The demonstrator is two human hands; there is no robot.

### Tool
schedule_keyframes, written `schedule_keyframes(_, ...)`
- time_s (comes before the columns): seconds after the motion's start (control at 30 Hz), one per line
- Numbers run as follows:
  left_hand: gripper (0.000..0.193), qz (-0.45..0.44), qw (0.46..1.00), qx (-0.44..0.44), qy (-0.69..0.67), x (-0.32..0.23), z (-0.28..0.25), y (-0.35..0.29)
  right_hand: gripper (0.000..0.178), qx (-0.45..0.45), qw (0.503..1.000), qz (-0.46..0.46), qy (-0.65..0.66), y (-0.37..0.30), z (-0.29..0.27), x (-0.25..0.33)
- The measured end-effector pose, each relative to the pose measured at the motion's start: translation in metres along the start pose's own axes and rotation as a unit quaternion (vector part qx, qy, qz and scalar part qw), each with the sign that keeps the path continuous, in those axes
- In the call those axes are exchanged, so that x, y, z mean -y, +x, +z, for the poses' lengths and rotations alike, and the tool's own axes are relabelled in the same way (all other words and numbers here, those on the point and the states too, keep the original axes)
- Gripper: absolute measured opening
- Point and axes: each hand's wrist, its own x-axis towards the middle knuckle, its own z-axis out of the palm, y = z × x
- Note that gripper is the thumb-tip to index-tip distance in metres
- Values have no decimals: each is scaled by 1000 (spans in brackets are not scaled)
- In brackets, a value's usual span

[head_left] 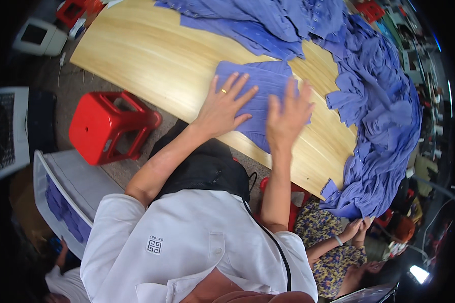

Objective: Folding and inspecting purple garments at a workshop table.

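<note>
Fingers [245, 96] of the left hand [218, 110] lie spread wide on flat purple cloth [261, 104], at that hand's two o'clock, long axis roughly eleven-to-five; the right hand [285, 121], equally near, open but blurred, has it at ten, contact unclear. Beyond, purple garments [381, 113] heap the bench [146, 53], twelve to four o'clock.

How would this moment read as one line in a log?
left hand: spread on purple cloth | right hand: blurred over cloth, contact unclear | support: wooden table | nearby: heaped purple garments, red stool
</note>
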Motion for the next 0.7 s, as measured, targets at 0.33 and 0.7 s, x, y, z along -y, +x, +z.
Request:
schedule_keyframes(0.33,58,-336,740,-168,-558,-4,18,-20,75,66,980,-45,-182,-24,77,-44)
schedule_keyframes(0.7,60,-139,800,-176,-557,16,5,-12,78,37,990,-109,86,-11,73,46)
